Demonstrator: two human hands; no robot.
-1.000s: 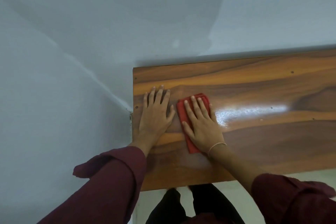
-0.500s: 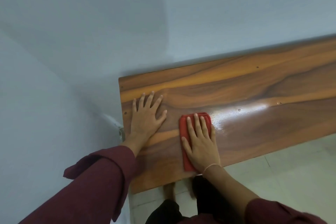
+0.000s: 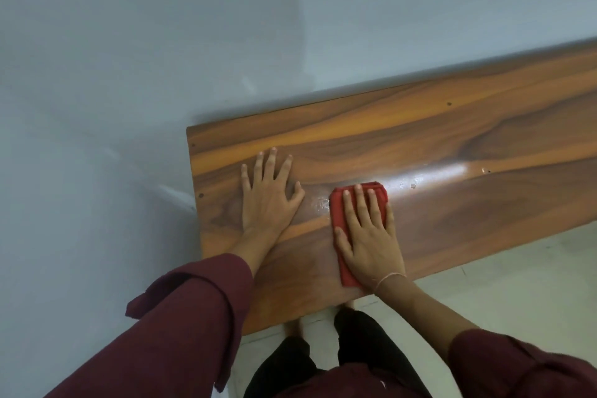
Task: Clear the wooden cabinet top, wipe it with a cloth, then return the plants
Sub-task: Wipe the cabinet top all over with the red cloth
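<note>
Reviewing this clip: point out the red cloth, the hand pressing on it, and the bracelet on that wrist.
red cloth point(image 3: 336, 213): head view, on its exposed left strip beside the fingers.
right hand point(image 3: 371, 242): head view, on the back of the hand, flat on the cloth.
bracelet point(image 3: 389, 277): head view, on the thin band across the wrist.

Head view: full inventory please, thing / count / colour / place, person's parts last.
cabinet top: 1, glossy brown and orange wood grain, against the wall, runs from centre to right edge
cloth: 1, red, folded flat on the cabinet top near its front edge, under the right hand
wall: pale blue-grey, behind and left of the cabinet
floor: pale tiles, lower right
plants: none in view
left hand: flat on the wood, fingers spread, left of the cloth
right hand: palm down, pressing the cloth; thin bracelet at the wrist
sleeves: 2, dark maroon, bottom of frame
</note>
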